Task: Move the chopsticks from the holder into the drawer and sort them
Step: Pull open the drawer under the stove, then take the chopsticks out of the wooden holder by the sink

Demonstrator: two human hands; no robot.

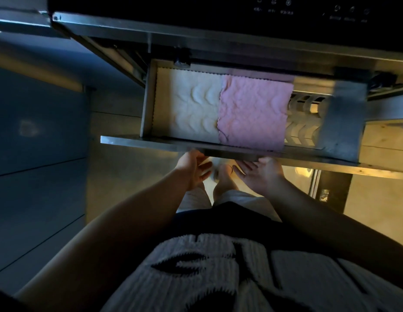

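A steel drawer point(128, 140) stands pulled out under a dark appliance. Inside it lie a white cloth point(187, 104) on the left and a pink cloth point(252, 111) in the middle, with a slotted metal rack point(306, 122) showing at the right. My left hand point(192, 168) and my right hand point(261, 173) hover just below the drawer's front edge, palms turned inward, fingers apart, both empty. No chopsticks and no holder are in view.
The dark appliance front with a control panel point(308, 10) hangs over the drawer. Blue-grey cabinet doors point(38, 154) fill the left. A wooden floor point(380, 199) and a dark metal-framed object point(326, 190) are at the right. My feet point(223, 176) stand below the drawer.
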